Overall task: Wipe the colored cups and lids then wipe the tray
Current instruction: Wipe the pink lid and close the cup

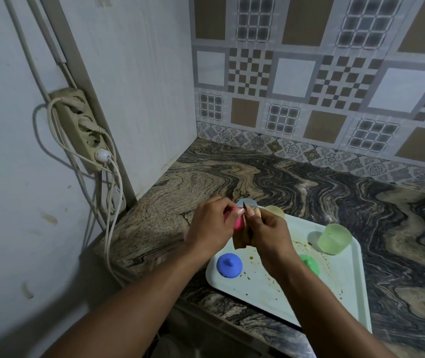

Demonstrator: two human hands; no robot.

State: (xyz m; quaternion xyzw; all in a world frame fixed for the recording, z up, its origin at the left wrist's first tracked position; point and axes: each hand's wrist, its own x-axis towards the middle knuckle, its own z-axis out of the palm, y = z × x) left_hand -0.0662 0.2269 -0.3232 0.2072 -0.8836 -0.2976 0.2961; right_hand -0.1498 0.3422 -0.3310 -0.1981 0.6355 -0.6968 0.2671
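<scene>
Where the wall runs down to the left edge of the tabletop (206, 177), a beige power strip (82, 127) hangs with white cables (110, 202) looping from it toward the near left corner. Just right of that, the left hand (211, 226) is raised over the marbled surface, close to the tray's far left corner, its fingers (228, 210) curled round a pink piece (238, 223). So much of it is covered that I cannot tell whether it is a cup or a lid. Meeting it from the right, the right hand (271, 233) has its fingers pinched tight on a brownish cloth (241, 240), which touches the pink piece and hangs in a crumpled fold between the two hands. Under and to the right of the hands lies the pale tray (335, 301), set askew near the tabletop's near edge. A blue lid (229, 264) sits knob up at the tray's near left corner. A yellowish translucent cup (274, 211) stands at its far left corner, just beyond the right hand. A green lid (311, 263) shows partly from behind the right forearm, about mid-tray. Furthest right, a translucent green cup (334, 239) stands upright by the far right corner. Brown smears and crumbs (302, 245) are scattered across the tray's surface between them.
</scene>
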